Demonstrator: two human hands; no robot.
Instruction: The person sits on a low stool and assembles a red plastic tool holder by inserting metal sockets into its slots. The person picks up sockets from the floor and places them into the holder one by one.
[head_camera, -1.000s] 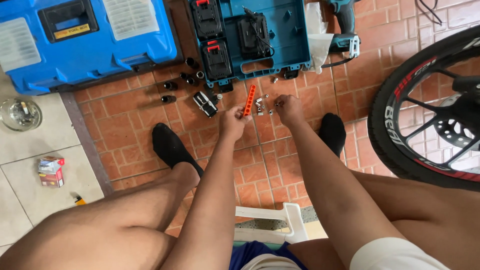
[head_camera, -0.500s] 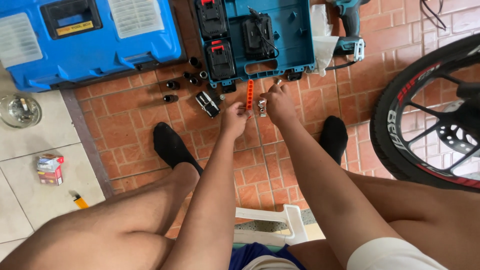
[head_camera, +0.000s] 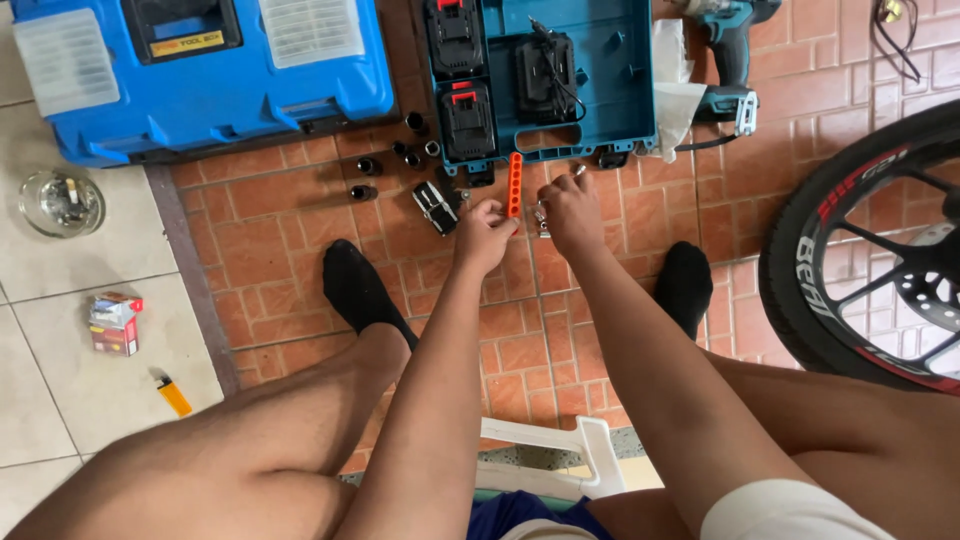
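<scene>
My left hand (head_camera: 483, 235) pinches the lower end of an orange socket rail (head_camera: 515, 185) that lies on the brick floor and points up at the teal tool case (head_camera: 620, 90). My right hand (head_camera: 570, 212) reaches just right of the rail. It covers a few small silver sockets (head_camera: 541, 216). Its fingertips touch a small silver piece (head_camera: 579, 170) beside the case's edge, and I cannot tell whether they grip it. Both forearms stretch forward between my knees.
Black sockets (head_camera: 365, 166) and a black-and-white tool (head_camera: 437, 207) lie left of the rail. The case holds batteries (head_camera: 467, 120) and a charger (head_camera: 546, 72). Around them are a blue toolbox (head_camera: 200, 80), a cordless driver (head_camera: 730, 60), a motorcycle wheel (head_camera: 860, 260), a glass ashtray (head_camera: 62, 202) and a lighter (head_camera: 173, 396).
My right hand has moved up and left from the loose sockets toward the case's edge. The orange rail has slid a little closer to the case with my left hand.
</scene>
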